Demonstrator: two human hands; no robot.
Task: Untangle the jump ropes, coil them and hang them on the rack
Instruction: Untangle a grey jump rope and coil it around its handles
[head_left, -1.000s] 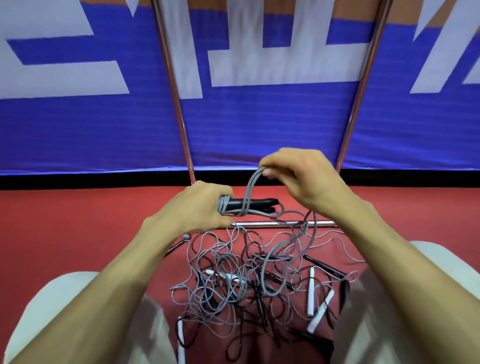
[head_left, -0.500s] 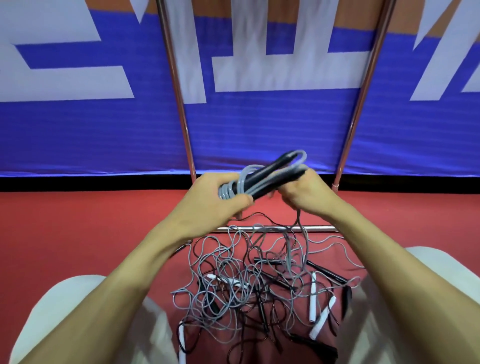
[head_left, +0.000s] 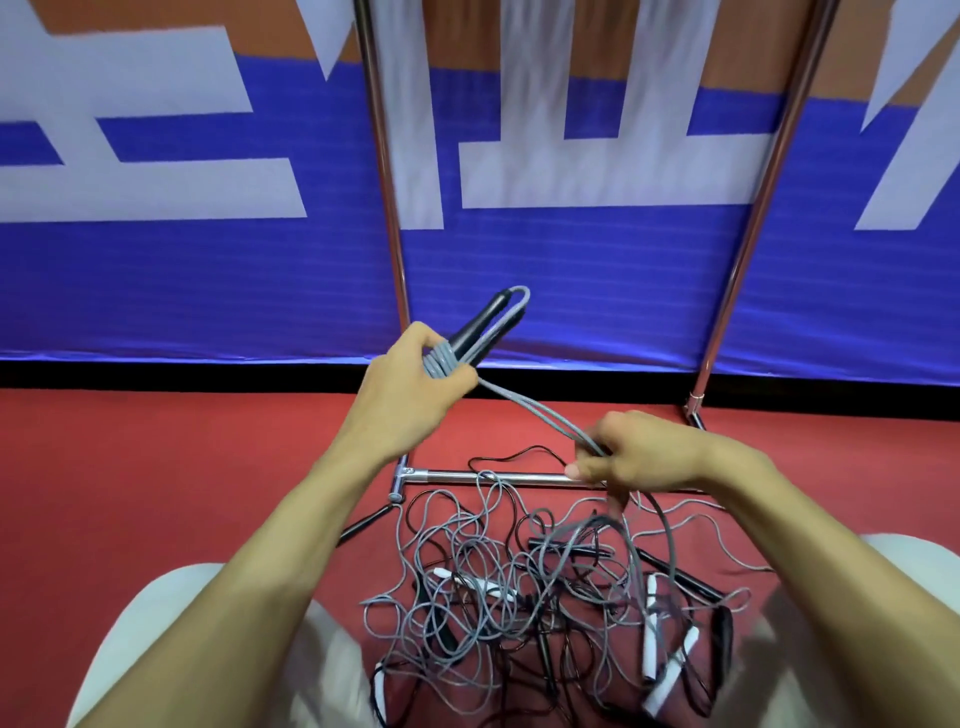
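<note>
Jump ropes (head_left: 519, 587) (strands indistinct), rack (head_left: 447, 475) cropped

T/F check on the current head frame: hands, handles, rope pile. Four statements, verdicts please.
1. The left hand grips black handles with grey cord wound round them. True.
2. The right hand holds nothing. False: it pinches the grey cord strands that run down from the wound bundle.
3. A tangle of grey and black ropes lies on the red floor. True.
4. The handles in the left hand are white. False: they are black; white handles lie in the tangle.
</note>
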